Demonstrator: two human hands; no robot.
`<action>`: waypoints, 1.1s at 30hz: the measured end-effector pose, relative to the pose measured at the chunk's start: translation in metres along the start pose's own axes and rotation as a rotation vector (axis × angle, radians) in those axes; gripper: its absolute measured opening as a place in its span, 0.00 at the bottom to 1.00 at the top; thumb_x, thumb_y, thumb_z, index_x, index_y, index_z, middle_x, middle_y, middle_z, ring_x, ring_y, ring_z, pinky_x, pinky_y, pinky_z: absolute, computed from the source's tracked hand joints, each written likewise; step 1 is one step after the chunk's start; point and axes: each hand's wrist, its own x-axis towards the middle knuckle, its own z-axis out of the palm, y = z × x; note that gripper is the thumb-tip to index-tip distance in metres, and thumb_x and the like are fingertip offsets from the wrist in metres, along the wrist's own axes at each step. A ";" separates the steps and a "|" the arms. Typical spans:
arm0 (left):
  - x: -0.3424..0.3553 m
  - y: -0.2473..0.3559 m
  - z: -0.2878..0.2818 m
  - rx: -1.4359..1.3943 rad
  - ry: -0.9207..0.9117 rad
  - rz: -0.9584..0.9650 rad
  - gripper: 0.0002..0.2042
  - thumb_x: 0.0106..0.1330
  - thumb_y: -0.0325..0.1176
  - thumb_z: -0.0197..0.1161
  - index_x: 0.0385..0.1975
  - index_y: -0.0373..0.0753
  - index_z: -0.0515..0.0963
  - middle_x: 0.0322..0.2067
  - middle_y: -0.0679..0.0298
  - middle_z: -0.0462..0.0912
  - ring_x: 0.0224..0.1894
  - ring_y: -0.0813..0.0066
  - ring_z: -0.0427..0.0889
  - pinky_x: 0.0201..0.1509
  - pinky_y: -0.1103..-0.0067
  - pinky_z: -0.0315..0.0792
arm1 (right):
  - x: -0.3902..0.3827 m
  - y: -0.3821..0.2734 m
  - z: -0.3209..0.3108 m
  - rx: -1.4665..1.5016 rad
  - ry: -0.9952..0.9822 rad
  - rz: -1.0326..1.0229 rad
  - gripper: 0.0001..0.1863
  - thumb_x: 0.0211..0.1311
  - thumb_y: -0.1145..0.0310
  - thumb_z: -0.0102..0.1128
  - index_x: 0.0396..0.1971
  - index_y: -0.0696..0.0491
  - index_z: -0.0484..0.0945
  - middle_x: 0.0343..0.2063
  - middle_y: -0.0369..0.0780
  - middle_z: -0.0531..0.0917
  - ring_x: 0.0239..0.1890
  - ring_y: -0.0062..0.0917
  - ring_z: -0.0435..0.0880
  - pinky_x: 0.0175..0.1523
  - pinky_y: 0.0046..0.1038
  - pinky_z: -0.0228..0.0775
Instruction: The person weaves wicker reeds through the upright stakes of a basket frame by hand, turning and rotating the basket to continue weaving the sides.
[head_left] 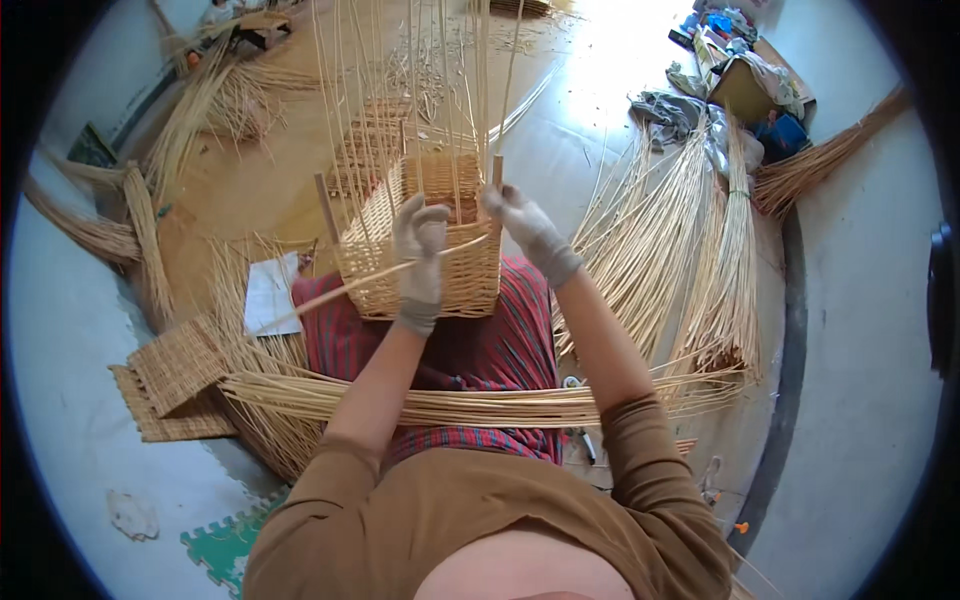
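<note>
A partly woven wicker basket [470, 275] rests on my lap, with long upright wicker stakes rising from its walls and a thicker wooden post [326, 210] at its near left corner. My left hand [422, 245], in a pale glove, is at the near rim with curled fingers; what they hold, if anything, is hidden. A loose wicker rod [345, 287] slants past that hand and meets the near wall by the right corner. My right hand [527, 225], gloved too, has its fingers closed beside the right corner post [498, 170]; whatever they pinch is too small to make out.
A bundle of wicker rods [490, 407] lies across my lap under both forearms, over a red checked cloth [520, 345]. More rods [650, 250] spread at the right. Woven panels [180, 370], white paper [270, 295] and straw bundles lie left. Bags and boxes [750, 90] stand far right.
</note>
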 end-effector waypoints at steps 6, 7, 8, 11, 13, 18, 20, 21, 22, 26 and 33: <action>0.042 0.007 -0.117 0.351 0.053 -0.472 0.12 0.78 0.39 0.56 0.45 0.36 0.79 0.33 0.63 0.83 0.36 0.76 0.83 0.40 0.77 0.81 | 0.015 -0.014 0.014 -0.910 -0.244 -0.007 0.38 0.40 0.50 0.83 0.48 0.57 0.76 0.41 0.49 0.83 0.48 0.43 0.81 0.53 0.40 0.73; 0.051 0.007 -0.097 0.091 0.066 -0.288 0.07 0.76 0.30 0.56 0.43 0.36 0.79 0.33 0.62 0.82 0.32 0.76 0.82 0.34 0.77 0.80 | 0.006 -0.018 0.017 -1.024 -0.206 -0.016 0.37 0.41 0.52 0.83 0.47 0.57 0.76 0.41 0.50 0.83 0.48 0.46 0.81 0.53 0.42 0.73; 0.064 0.004 -0.082 0.068 0.031 -0.207 0.04 0.74 0.28 0.58 0.40 0.36 0.79 0.33 0.63 0.83 0.29 0.77 0.82 0.30 0.79 0.78 | -0.003 -0.015 0.021 -0.998 -0.124 -0.067 0.34 0.44 0.54 0.81 0.47 0.57 0.76 0.40 0.49 0.82 0.48 0.46 0.80 0.53 0.43 0.73; 0.115 0.002 -0.019 0.504 -0.209 0.039 0.08 0.62 0.16 0.58 0.38 0.34 0.78 0.33 0.63 0.82 0.29 0.76 0.83 0.32 0.78 0.80 | -0.013 0.016 0.037 -0.947 0.153 -0.114 0.26 0.51 0.59 0.77 0.45 0.56 0.76 0.38 0.48 0.80 0.46 0.46 0.79 0.51 0.43 0.73; 0.135 0.021 0.052 0.701 -0.263 -0.135 0.15 0.67 0.38 0.68 0.47 0.36 0.78 0.42 0.51 0.86 0.37 0.63 0.88 0.39 0.73 0.81 | -0.007 0.048 0.042 -0.935 0.194 -0.200 0.26 0.55 0.58 0.75 0.48 0.56 0.77 0.41 0.47 0.80 0.46 0.44 0.80 0.50 0.41 0.73; 0.103 0.006 0.096 1.027 -0.515 0.490 0.39 0.67 0.53 0.64 0.74 0.45 0.58 0.70 0.47 0.63 0.71 0.50 0.63 0.69 0.63 0.67 | 0.016 0.138 0.057 -0.707 0.374 -0.241 0.24 0.66 0.61 0.65 0.58 0.55 0.75 0.46 0.42 0.79 0.49 0.37 0.78 0.50 0.36 0.72; 0.053 0.048 0.092 0.707 -0.675 0.188 0.31 0.69 0.46 0.64 0.69 0.44 0.65 0.64 0.47 0.71 0.65 0.49 0.71 0.65 0.64 0.71 | 0.014 0.133 0.020 -0.767 0.354 -0.119 0.24 0.66 0.61 0.64 0.58 0.54 0.74 0.45 0.41 0.80 0.44 0.37 0.79 0.48 0.36 0.74; 0.033 0.059 0.068 0.622 -0.707 0.137 0.26 0.69 0.41 0.64 0.64 0.43 0.69 0.59 0.49 0.76 0.59 0.48 0.76 0.62 0.66 0.73 | 0.014 0.117 0.021 -0.776 0.319 -0.081 0.24 0.66 0.61 0.64 0.58 0.54 0.73 0.45 0.40 0.80 0.41 0.37 0.80 0.47 0.36 0.74; 0.013 0.073 0.040 0.556 -0.724 0.085 0.20 0.68 0.35 0.65 0.59 0.41 0.74 0.54 0.51 0.81 0.53 0.48 0.81 0.59 0.68 0.76 | 0.013 0.098 0.031 -0.775 0.264 -0.048 0.24 0.65 0.61 0.64 0.57 0.53 0.72 0.44 0.39 0.81 0.38 0.37 0.80 0.46 0.36 0.75; -0.072 0.094 -0.065 0.707 -1.244 -0.446 0.21 0.68 0.45 0.63 0.54 0.39 0.80 0.51 0.54 0.83 0.56 0.55 0.82 0.61 0.67 0.75 | -0.010 0.033 0.038 -0.739 0.211 0.095 0.20 0.64 0.67 0.63 0.54 0.55 0.71 0.41 0.41 0.82 0.34 0.38 0.82 0.42 0.35 0.75; -0.111 0.103 -0.140 1.010 -1.168 -0.712 0.20 0.68 0.52 0.60 0.50 0.46 0.83 0.45 0.55 0.86 0.49 0.55 0.84 0.54 0.65 0.76 | -0.146 0.009 0.037 -0.510 -0.421 0.165 0.18 0.62 0.68 0.67 0.52 0.52 0.79 0.39 0.41 0.85 0.41 0.27 0.84 0.47 0.30 0.77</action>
